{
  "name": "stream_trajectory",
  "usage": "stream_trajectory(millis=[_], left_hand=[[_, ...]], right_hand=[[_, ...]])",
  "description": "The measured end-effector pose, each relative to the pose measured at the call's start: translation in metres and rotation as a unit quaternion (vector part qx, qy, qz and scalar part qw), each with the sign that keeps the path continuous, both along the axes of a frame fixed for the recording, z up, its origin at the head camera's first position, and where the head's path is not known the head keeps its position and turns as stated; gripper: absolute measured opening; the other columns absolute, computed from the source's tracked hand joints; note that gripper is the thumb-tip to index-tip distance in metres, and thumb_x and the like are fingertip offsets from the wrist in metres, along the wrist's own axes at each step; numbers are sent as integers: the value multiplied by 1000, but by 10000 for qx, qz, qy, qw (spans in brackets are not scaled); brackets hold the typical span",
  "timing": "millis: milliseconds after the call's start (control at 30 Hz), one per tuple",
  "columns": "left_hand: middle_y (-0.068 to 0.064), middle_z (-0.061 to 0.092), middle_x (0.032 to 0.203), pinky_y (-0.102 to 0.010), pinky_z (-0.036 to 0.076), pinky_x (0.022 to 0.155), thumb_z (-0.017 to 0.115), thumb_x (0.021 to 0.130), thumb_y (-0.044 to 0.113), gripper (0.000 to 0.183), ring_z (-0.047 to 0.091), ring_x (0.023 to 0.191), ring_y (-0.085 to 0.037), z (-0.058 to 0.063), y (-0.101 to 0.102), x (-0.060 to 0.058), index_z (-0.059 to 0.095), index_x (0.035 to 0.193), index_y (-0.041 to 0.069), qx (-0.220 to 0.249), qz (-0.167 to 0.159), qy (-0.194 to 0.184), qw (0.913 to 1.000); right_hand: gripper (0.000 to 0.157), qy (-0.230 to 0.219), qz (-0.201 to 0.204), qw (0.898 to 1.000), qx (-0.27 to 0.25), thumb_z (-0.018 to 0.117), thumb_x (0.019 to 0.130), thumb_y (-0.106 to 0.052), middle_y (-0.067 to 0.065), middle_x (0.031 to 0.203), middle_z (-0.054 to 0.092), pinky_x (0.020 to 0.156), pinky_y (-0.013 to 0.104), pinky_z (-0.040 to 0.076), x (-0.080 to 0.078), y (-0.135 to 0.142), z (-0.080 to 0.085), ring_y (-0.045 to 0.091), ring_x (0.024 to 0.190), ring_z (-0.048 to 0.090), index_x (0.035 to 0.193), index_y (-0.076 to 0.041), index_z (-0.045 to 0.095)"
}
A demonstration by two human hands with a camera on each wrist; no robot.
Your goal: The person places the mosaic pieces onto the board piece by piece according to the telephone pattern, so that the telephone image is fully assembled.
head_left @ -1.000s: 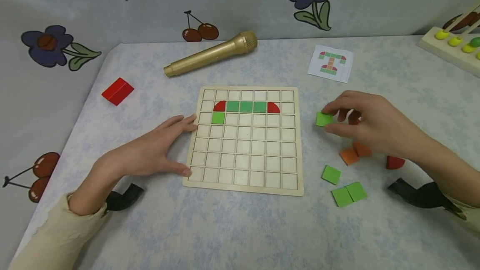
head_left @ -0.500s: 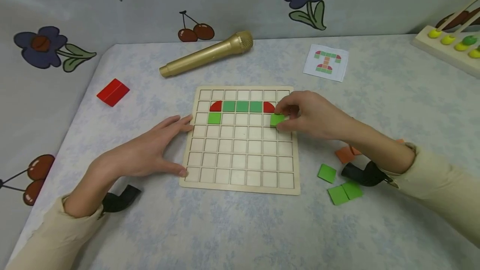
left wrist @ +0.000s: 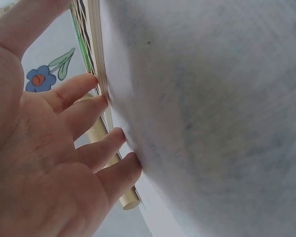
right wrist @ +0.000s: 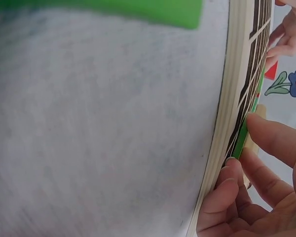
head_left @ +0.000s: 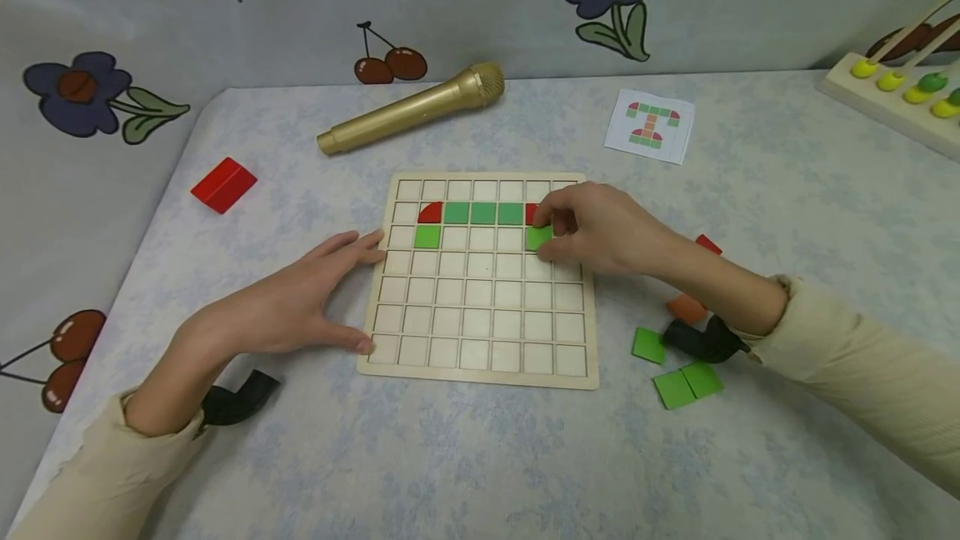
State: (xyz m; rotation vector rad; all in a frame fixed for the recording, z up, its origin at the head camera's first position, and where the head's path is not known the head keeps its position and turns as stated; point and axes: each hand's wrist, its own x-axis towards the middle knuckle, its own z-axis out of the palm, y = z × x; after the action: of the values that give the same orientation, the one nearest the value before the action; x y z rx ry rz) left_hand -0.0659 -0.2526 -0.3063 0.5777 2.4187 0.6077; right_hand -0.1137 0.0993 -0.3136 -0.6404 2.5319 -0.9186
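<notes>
A pale wooden grid board lies mid-table. In its second row are a red quarter-round tile, three darker green squares and another red tile, partly covered by fingers. Below the left red one sits a light green square. My right hand pinches a second light green square tile between thumb and fingers, right at the cell under the right red tile; the right wrist view shows this green tile close over the board. My left hand rests with spread fingers against the board's left edge.
Loose green tiles and an orange tile lie right of the board, partly under my right wrist. Behind are a gold microphone, a printed pattern card and a wooden bead stand. Red pieces lie at left.
My right hand has carried the green tile leftward from beside the board to the cell below the right red tile. The left hand stays at the board's edge.
</notes>
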Motion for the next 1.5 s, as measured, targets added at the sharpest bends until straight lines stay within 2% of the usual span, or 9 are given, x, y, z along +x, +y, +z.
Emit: stream_trajectory(millis=[433,700,900,1033,1167,1300,1500], left_hand=[[-4,15,163,-58,25,110,87,74,40,97,6,148,-32,1,-2,0,35,152,13,-2,-49,20,10000],[-3,13,164,-58,25,110,87,74,40,97,6,149,-32,1,-2,0,36,152,13,-21,-50,38,10000],[0,12,164,-56,26,110,87,74,40,98,5,149,-30,-2,-1,-1,35,152,14,-42,-47,11,10000],[3,11,164,-54,26,110,88,73,39,98,5,149,-28,-2,-1,-1,35,152,15,-110,-14,-32,9999],[3,10,164,-54,27,110,88,74,39,97,5,149,-28,-1,-1,-2,35,152,14,-106,-25,-44,9999],[1,11,164,-55,27,110,87,74,40,97,6,149,-29,0,-1,-1,35,151,14,-58,-26,-30,10000],[3,10,164,-54,27,110,88,74,39,97,5,149,-28,-1,0,0,35,152,14,-22,-1,-82,10000]], right_hand=[[18,39,81,10000,-29,72,88,-8,5,79,56,68,36,39,-1,-2,-1,21,74,49,105,-5,69],[18,-151,52,9999,-36,74,88,-11,6,85,57,73,36,41,3,7,7,21,82,50,104,-7,69],[20,32,-154,9999,-43,74,89,-12,4,82,56,64,30,41,8,42,25,20,78,51,108,-9,70],[23,-171,-551,9983,119,73,91,-14,5,83,55,57,27,42,10,74,30,22,71,52,113,-8,69],[28,-414,-1015,9934,323,73,91,-17,6,86,59,57,27,43,14,103,24,22,70,55,116,-7,67],[29,-426,-1285,9896,483,75,90,-18,6,89,62,59,26,43,23,125,15,19,75,57,116,-7,68],[31,-198,-1691,9833,638,76,89,-21,6,94,60,59,22,47,39,155,7,14,78,53,117,-7,68]])
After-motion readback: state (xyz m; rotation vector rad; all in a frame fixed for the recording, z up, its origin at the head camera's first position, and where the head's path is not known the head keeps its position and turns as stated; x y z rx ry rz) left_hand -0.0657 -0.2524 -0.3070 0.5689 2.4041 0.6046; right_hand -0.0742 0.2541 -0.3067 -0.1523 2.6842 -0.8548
